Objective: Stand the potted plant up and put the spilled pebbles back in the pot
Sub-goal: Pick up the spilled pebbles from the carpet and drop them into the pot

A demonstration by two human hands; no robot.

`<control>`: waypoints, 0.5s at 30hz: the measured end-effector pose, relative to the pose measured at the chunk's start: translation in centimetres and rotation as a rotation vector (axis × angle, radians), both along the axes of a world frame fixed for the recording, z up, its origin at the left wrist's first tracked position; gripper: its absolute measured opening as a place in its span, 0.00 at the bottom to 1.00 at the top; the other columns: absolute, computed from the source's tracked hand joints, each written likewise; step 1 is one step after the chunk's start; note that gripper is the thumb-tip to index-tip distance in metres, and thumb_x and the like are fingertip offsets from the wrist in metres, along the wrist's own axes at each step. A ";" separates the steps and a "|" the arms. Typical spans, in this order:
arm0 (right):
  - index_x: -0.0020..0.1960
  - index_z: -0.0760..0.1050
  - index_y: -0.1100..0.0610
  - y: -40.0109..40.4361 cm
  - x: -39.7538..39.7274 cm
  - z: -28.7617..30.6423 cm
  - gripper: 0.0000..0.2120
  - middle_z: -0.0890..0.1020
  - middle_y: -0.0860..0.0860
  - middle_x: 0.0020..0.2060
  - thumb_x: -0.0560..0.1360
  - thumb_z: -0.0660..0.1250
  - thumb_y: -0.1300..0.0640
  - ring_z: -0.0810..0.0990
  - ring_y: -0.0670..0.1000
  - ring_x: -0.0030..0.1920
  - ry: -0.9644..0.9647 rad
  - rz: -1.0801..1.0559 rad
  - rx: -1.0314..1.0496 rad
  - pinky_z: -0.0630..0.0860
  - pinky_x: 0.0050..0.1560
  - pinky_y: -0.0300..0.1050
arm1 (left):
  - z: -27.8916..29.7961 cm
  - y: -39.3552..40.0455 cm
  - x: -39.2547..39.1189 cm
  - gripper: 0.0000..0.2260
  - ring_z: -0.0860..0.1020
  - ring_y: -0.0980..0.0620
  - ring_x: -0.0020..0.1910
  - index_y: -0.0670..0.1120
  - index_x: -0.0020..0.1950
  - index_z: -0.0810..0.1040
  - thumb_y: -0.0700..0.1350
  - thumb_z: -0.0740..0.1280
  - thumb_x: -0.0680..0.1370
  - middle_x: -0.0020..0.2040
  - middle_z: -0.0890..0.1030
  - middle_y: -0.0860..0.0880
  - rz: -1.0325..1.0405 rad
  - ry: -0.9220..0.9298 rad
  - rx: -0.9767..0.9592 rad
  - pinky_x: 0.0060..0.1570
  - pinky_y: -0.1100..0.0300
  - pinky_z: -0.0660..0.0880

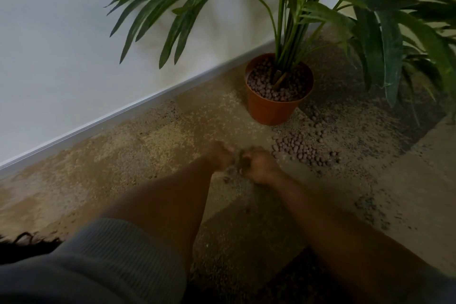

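Head view: the orange pot [271, 108] stands upright on the speckled floor [153, 145] right of the frame's centre, close to the white baseboard [123, 112] that runs diagonally from the lower left toward the upper right. The plant [291, 32] rises from it, its long green fronds spreading across the top and right of the frame. The pot is filled nearly to the rim with brown pebbles [276, 89] around the stems. A loose patch of spilled pebbles [306, 148] lies on the floor just below and right of the pot, trailing up to its base.

Both hands meet low in the centre of the frame, left of the spilled patch. The left hand [220, 158] and the right hand [259, 164] are blurred; their fingers look curled and the two hands touch or nearly touch. Something dark sits between them, but whether either grip is clamped on pebbles cannot be told. A few stray pebbles [225, 179] lie under the hands. A grey ribbed sleeve [118, 254] fills the lower left.
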State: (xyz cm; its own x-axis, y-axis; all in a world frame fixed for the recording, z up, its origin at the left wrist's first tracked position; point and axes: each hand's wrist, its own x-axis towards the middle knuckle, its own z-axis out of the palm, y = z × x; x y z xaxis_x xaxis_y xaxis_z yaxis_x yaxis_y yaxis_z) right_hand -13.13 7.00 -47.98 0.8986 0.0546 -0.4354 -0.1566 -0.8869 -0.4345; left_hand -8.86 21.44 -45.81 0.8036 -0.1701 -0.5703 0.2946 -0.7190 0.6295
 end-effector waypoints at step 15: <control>0.51 0.81 0.55 -1.0 -1.4 -0.6 0.06 0.72 0.54 0.66 0.75 0.68 0.57 0.74 0.53 0.63 -0.035 0.153 -0.098 0.71 0.65 0.46 | -2.6 1.7 -2.9 0.19 0.75 0.47 0.54 0.49 0.57 0.76 0.36 0.75 0.69 0.59 0.68 0.47 -0.319 -0.093 0.241 0.42 0.59 0.78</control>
State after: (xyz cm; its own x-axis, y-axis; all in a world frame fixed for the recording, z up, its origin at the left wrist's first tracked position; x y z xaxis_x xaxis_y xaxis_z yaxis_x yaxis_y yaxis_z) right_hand -14.48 5.97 -48.62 0.8977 0.1507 -0.4140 -0.0031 -0.9375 -0.3480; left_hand -11.72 23.16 -48.40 0.7822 -0.2892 -0.5517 -0.0171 -0.8953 0.4451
